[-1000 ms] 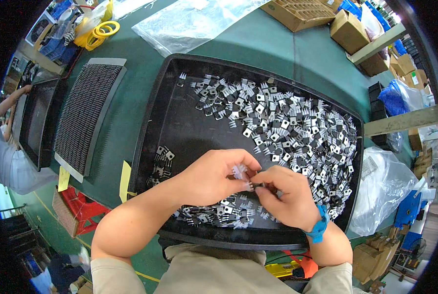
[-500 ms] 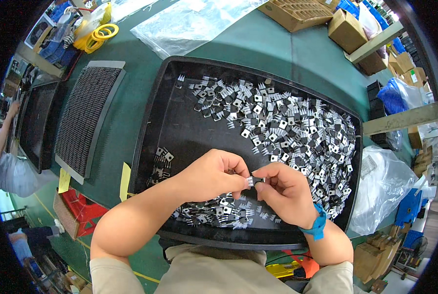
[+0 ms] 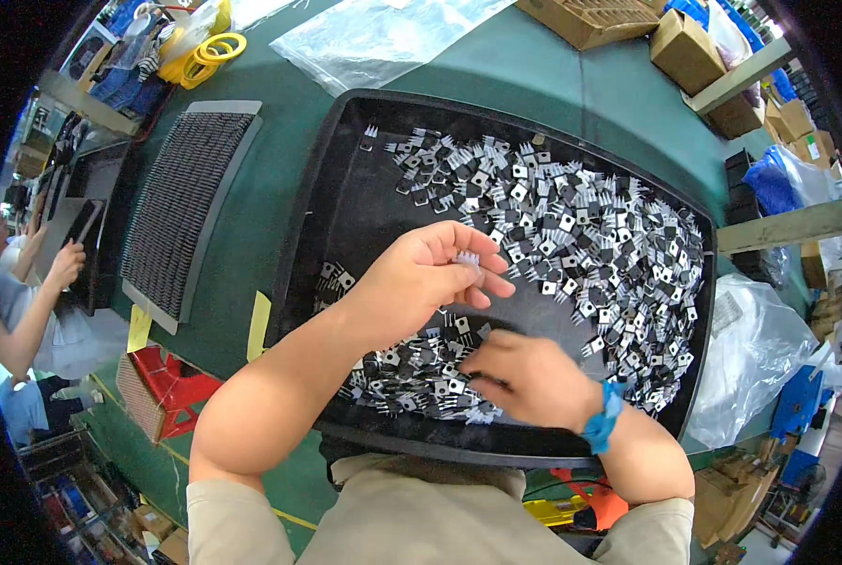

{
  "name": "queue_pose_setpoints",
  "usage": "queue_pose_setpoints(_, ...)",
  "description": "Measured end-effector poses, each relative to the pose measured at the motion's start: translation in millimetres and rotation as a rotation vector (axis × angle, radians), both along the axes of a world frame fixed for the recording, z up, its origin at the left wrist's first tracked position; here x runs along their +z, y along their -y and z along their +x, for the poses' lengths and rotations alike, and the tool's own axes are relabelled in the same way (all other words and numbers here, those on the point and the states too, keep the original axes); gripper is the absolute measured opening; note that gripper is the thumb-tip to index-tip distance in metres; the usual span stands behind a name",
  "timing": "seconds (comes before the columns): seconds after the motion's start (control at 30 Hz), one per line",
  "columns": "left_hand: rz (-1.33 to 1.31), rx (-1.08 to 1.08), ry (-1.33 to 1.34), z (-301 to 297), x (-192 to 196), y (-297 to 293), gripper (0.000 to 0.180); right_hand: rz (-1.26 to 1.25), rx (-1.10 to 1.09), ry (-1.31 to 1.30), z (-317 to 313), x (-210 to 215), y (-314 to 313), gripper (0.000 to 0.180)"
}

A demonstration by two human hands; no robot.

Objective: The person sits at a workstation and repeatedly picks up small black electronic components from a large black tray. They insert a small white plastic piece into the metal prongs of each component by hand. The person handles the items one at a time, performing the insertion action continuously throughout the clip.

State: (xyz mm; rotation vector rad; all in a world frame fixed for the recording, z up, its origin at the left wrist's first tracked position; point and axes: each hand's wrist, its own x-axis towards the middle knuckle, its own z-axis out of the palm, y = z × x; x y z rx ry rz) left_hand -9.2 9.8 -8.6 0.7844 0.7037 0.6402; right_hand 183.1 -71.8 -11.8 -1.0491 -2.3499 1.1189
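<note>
A black tray (image 3: 317,202) holds many black, three-legged transistors with metal tabs. The large pile (image 3: 571,217) covers its far and right side, and many there show white comb-like ends. Over the middle, my left hand (image 3: 430,278) is turned partly up, thumb and fingers around a small white comb-shaped plastic piece (image 3: 468,258). My right hand (image 3: 534,377), blurred, reaches down at the smaller near pile (image 3: 411,372). Its fingers are curled in; something dark shows between thumb and fingers, too unclear to name. Some loose white pieces (image 3: 482,414) lie beside that pile.
Left of the tray lies a panel with rows of dark parts (image 3: 190,179). Clear plastic bags (image 3: 383,42) lie behind, another bag (image 3: 750,358) at the right. Cardboard boxes (image 3: 689,47) stand far right. Another person's hand (image 3: 66,264) works at the far left.
My hands, earlier together over a transistor and a white piece, have parted. The left moved up and opened somewhat; the right dropped to the near pile. The view shifted slightly.
</note>
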Motion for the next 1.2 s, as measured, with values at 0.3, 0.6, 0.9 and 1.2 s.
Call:
queue_pose_setpoints(0.3, 0.016, -0.048, -0.059, -2.9, 1.8, -2.9, 0.019, -0.007, 0.109, 0.246, -16.5, -1.2, 14.1, 0.014)
queue_pose_setpoints(0.6, -0.191, -0.074, 0.216, -6.6, -2.4, -7.0, 0.029, -0.106, -0.010, -0.043, -5.9, 18.3, 3.3, 0.026)
queue_pose_setpoints(0.9, 0.040, -0.152, -0.041, 1.0, 5.5, 1.9, 0.023, -0.190, -0.625, -0.508, 12.0, 19.9, -2.1, 0.021)
queue_pose_setpoints(1.2, 0.251, -0.313, -0.228, 3.0, 6.9, 5.5, 0.021, 0.084, -0.647, -0.363, 13.8, 23.7, -2.5, 0.022)
